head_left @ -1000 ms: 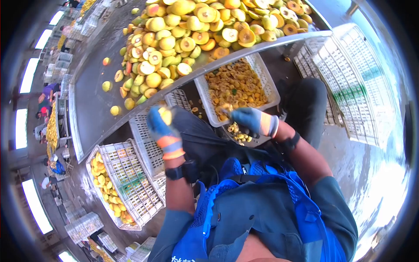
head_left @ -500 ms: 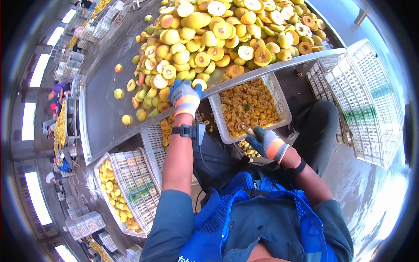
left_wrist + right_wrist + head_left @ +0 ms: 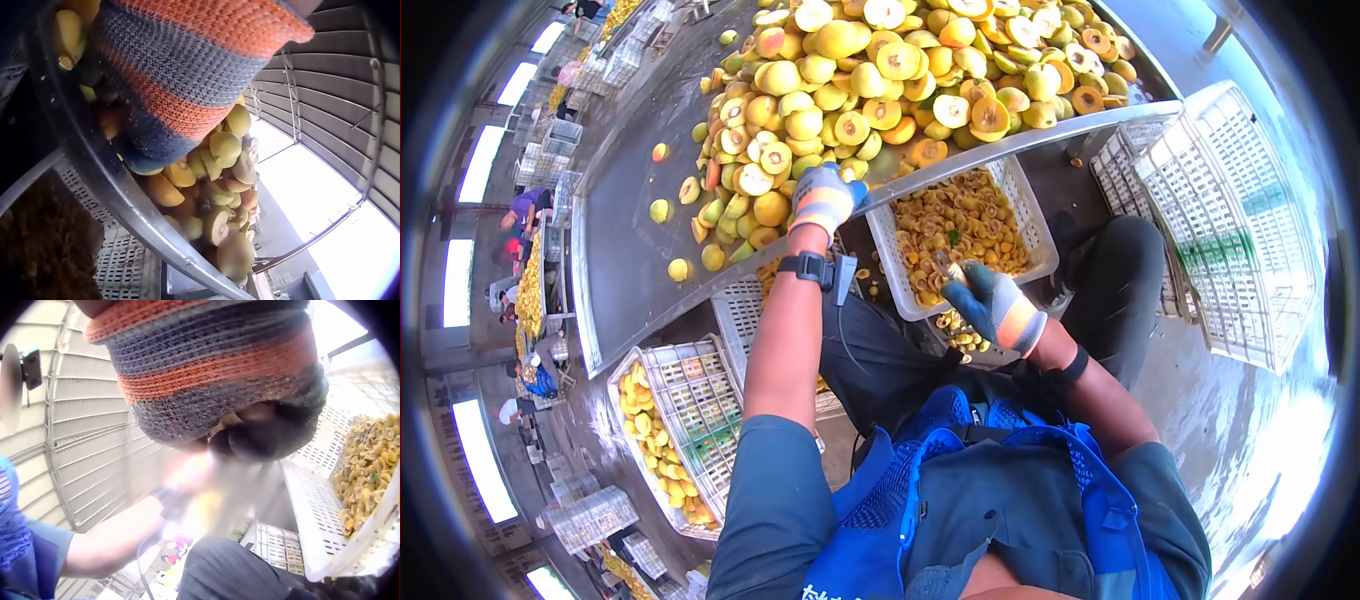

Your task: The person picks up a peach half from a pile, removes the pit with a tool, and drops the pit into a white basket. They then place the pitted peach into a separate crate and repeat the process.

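Note:
A heap of yellow fruit [image 3: 880, 70], whole and halved, covers the far end of a grey metal table [image 3: 620, 250]. My left hand [image 3: 827, 197], in a blue glove with orange-striped cuff, reaches over the table's rim and lies on the fruit at the heap's near edge; its fingers are hidden. In the left wrist view the cuff [image 3: 187, 75] hangs over the fruit [image 3: 225, 150]. My right hand [image 3: 985, 298], gloved alike, grips a small metal-tipped tool [image 3: 948, 268] just in front of a white crate [image 3: 1040, 235] full of pits. That crate [image 3: 312, 506] shows in the right wrist view too.
A white crate [image 3: 700, 400] holding yellow fruit stands at lower left, another crate [image 3: 745, 320] lies under my left arm. Stacked white crates [image 3: 1240, 220] fill the right side. A small tray of pits [image 3: 960, 335] sits by my knee. People [image 3: 520, 210] work far left.
My left hand left my lap, where it held a fruit, and reached up onto the heap at the table's rim. The right hand stayed near the pit crate with the tool.

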Motion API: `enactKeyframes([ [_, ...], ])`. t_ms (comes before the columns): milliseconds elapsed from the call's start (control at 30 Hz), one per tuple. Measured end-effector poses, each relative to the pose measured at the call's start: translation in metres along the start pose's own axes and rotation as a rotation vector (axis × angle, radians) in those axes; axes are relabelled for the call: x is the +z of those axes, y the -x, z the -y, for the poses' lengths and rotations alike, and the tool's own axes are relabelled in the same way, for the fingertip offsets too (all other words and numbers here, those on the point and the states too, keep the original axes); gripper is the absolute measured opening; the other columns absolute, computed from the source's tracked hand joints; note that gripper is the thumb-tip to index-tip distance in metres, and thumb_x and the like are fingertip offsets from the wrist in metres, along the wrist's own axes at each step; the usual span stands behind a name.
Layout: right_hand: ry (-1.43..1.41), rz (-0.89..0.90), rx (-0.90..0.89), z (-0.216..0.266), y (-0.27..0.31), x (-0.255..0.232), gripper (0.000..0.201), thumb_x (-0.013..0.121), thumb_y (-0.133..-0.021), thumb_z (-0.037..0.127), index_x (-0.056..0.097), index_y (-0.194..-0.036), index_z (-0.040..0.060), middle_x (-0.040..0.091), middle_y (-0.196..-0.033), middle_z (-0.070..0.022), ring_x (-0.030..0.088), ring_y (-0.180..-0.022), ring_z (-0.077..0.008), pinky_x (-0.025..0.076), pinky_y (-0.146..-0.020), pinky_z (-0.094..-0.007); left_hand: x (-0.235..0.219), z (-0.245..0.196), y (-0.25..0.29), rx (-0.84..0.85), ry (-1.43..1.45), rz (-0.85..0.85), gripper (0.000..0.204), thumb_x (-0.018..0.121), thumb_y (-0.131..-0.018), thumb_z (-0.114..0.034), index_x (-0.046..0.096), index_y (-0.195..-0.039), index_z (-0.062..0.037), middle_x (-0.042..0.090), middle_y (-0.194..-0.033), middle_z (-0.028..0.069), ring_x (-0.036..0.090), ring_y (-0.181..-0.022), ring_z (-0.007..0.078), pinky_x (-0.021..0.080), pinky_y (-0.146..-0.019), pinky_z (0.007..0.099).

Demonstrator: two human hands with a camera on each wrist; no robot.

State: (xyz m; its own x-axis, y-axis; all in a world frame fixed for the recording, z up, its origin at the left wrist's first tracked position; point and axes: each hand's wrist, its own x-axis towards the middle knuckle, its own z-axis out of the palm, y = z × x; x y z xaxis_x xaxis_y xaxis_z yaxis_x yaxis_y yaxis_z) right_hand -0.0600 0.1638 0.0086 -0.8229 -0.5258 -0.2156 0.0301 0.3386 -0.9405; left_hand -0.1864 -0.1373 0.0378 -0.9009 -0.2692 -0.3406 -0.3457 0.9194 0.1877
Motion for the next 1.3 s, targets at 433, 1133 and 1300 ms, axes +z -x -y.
enactKeyframes([
  [433, -0.247, -0.041, -0.113, 0.057, -0.002, 0.010, 0.026, 0.059, -0.107, 0.023, 0.063, -0.114, -0.0014, 0.062, -0.087, -0.0063, 0.054, -0.082, -0.0102, 0.050, -0.072, -0.0334, 0.054, 0.011, 0.096, 0.162, 2.054, -0.070, 0.043, 0.058, -0.091, -0.021, 0.055, -0.130, -0.0038, 0.064, -0.104, 0.0161, 0.066, -0.081, 0.0273, 0.059, -0.074, 0.0400],
  [1133, 0.043, 0.012, -0.051, 0.051, 0.007, 0.014, 0.043, 0.054, -0.107, 0.032, 0.057, -0.132, -0.0024, 0.071, -0.101, -0.0313, 0.070, -0.096, -0.0473, 0.056, -0.084, -0.0500, 0.095, -0.072, 0.179, 0.226, 1.940, -0.315, 0.023, 0.050, -0.100, -0.025, 0.055, -0.114, -0.0080, 0.065, -0.110, 0.0122, 0.066, -0.103, 0.0286, 0.054, -0.095, 0.0421],
  [1300, 0.018, 0.065, -0.111, 0.044, 0.002, 0.014, 0.047, 0.051, -0.107, 0.034, 0.054, -0.138, -0.0019, 0.070, -0.108, -0.0317, 0.069, -0.103, -0.0462, 0.055, -0.090, -0.0482, 0.099, -0.079, 0.180, 0.163, 1.746, -0.446, 0.028, 0.046, -0.102, -0.031, 0.060, -0.104, -0.0070, 0.063, -0.101, 0.0073, 0.063, -0.093, 0.0213, 0.053, -0.088, 0.0364],
])
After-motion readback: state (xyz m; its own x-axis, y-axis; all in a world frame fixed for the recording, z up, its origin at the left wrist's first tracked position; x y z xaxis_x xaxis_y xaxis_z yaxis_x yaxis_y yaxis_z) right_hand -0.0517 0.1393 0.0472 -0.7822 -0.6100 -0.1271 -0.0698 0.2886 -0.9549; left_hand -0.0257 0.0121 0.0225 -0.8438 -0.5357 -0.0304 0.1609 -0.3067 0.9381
